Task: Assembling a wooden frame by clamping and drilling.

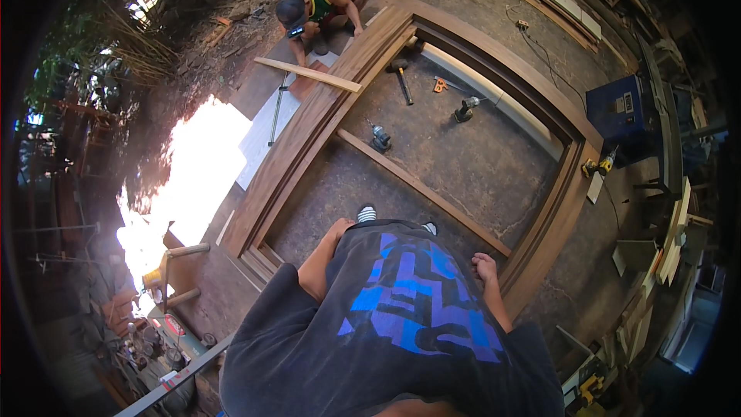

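Brown Timber Frame Spread Between 2 Low Hands

At the left, a slim metal bar (278, 112) lay beside a straight, pale plank (309, 75) that crossed the frame's edge. The grained, stepped wooden frame (324, 116) stretched ahead of the person over rough concrete. The left hand (340, 228) hung by the dark shirt, its finger opening and any hold impossible to tell. Inside the frame sat 2 drills, 1 at left (380, 137), and a long-handled hammer (404, 83); a narrow slat (424, 191) spanned it. The right hand's (484, 266) fingers curled inward, contents impossible to tell. Rightmost stood a boxy blue case (617, 112).
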The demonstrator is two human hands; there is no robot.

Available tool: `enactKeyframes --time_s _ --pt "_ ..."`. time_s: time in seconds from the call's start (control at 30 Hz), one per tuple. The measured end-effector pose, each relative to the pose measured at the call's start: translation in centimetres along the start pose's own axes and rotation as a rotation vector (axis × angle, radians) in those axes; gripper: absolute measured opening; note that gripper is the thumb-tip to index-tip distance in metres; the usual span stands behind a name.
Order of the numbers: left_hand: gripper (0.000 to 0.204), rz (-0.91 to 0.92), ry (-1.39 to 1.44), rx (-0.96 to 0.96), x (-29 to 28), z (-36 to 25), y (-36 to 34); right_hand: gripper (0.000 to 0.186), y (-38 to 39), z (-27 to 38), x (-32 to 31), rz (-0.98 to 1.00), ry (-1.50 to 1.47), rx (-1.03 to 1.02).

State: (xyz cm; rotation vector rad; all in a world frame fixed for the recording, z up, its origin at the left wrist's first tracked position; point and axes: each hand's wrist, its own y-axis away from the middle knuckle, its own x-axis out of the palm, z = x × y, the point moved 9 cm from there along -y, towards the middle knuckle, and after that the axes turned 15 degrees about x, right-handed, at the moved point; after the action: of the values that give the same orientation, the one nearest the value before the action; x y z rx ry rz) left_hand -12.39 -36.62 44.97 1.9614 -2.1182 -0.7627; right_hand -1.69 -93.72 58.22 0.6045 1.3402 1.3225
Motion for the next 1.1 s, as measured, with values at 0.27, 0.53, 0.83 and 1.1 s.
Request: enactKeyframes --time_s 0.27,0.53,0.83,1.1 --pt "0.033 0.011 0.052 -0.076 0.9 -4.7 0.5 0.028 -0.5 -0.1 -0.7 -0.023 -0.011 -0.004" --pt "0.034 -0.017 -0.045 0.03 -0.1 -4.5 0.5 0.026 -1.5 -0.6 -0.4 0.0 -0.027 -0.036" --pt "0.036 -0.034 -0.005 -0.009 0.1 -4.4 0.7 0.026 0.5 -0.8 0.3 -0.003 -0.031 -0.005" --pt "0.038 -0.019 -0.039 -0.004 0.1 -3.8 0.9 0.027 0.8 -0.6 0.6 -0.006 0.009 -0.015"
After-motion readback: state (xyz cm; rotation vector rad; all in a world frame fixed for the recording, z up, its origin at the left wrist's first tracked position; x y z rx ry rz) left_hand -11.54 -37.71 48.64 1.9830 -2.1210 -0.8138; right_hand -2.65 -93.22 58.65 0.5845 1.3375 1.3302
